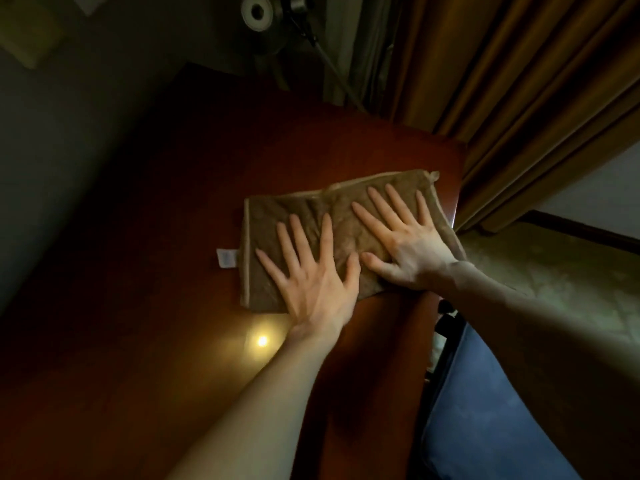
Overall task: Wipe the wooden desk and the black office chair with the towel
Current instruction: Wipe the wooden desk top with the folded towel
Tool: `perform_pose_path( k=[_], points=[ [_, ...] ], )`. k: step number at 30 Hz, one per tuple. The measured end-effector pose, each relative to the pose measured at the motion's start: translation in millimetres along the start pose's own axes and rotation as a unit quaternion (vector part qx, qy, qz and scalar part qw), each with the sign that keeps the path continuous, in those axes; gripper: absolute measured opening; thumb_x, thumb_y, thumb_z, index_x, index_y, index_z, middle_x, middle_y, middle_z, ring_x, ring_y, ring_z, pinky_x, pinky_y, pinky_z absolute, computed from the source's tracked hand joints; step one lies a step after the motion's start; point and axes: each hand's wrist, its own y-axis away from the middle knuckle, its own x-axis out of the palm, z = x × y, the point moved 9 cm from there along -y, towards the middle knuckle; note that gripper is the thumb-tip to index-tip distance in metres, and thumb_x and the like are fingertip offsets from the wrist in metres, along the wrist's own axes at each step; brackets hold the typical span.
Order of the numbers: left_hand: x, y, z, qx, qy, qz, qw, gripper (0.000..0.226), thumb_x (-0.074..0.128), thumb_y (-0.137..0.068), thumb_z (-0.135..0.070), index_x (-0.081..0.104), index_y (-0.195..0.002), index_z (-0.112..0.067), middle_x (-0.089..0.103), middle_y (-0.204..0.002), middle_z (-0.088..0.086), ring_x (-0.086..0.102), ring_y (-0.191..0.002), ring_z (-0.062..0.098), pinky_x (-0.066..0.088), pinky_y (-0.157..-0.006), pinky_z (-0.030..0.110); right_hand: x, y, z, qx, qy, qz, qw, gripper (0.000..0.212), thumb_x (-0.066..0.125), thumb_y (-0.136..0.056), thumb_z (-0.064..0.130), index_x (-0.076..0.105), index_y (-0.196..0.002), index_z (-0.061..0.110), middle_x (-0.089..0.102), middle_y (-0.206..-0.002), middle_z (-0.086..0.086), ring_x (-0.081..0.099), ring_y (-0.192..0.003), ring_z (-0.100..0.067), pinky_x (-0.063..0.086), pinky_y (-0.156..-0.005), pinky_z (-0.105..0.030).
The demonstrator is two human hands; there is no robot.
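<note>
Both hands lay flat, fingers spread, pressing the brown towel (pixel 332 233); left hand (pixel 311 282) nearer, right hand (pixel 405 247) toward the wooden desk's (pixel 173 237) far right edge; gripping nothing.

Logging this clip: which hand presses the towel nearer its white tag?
The left hand, flat on the towel at its left end beside the white tag; the right hand presses the end toward the curtain.

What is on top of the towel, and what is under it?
The left hand and right hand press flat on the towel, fingers spread. Under it lies the wooden desk; that patch is hidden.
</note>
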Motion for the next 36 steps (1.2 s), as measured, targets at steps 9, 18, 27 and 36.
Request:
perform_pose_path(
  k=[9, 18, 27, 36],
  points=[
    [-29.2, -4.9, 30.9, 0.223, -0.110, -0.002, 0.969, 0.077, 0.027, -0.097, -0.069, 0.011, -0.164, -0.034, -0.005, -0.172, 0.016, -0.009, -0.157, 0.039, -0.002, -0.116, 0.077, 4.0, 24.8, 10.3, 0.392, -0.170, -0.099, 0.899, 0.080, 0.025, -0.098, 0.069, -0.001, -0.165, 0.034, -0.013, -0.172, -0.012, -0.020, -0.156, -0.035, -0.012, -0.121, -0.066],
    [-6.4, -45.2, 28.8, 0.292, -0.077, 0.048, 0.952, 0.072, 0.027, -0.099, -0.067, -0.001, -0.162, -0.046, -0.004, -0.173, -0.001, -0.013, -0.159, 0.024, -0.005, -0.121, 0.068, 9.7, 0.1, -0.4, 0.404, -0.121, -0.087, 0.903, 0.089, 0.023, -0.093, 0.076, -0.001, -0.165, 0.031, -0.011, -0.171, -0.017, -0.018, -0.156, -0.040, -0.011, -0.120, -0.069],
    [-8.9, -86.3, 41.3, 0.250, -0.027, 0.001, 0.968, 0.067, 0.026, -0.099, -0.068, 0.008, -0.161, -0.049, 0.003, -0.173, 0.000, -0.007, -0.160, 0.023, -0.003, -0.123, 0.066, 6.3, -46.6, -15.6, 0.376, -0.090, -0.104, 0.917, 0.089, 0.016, -0.089, 0.079, 0.002, -0.164, 0.033, -0.003, -0.172, -0.017, -0.013, -0.157, -0.040, -0.009, -0.120, -0.069],
    [-21.8, -178.5, 80.4, 0.233, -0.019, 0.009, 0.972, 0.066, 0.018, -0.098, -0.070, 0.006, -0.160, -0.051, -0.002, -0.173, -0.002, -0.010, -0.159, 0.022, -0.006, -0.122, 0.065, -9.3, -147.1, -24.3, 0.369, -0.068, -0.124, 0.919, 0.091, 0.009, -0.086, 0.086, 0.007, -0.163, 0.037, 0.003, -0.172, -0.013, -0.008, -0.158, -0.037, -0.009, -0.119, -0.068]
  ],
)
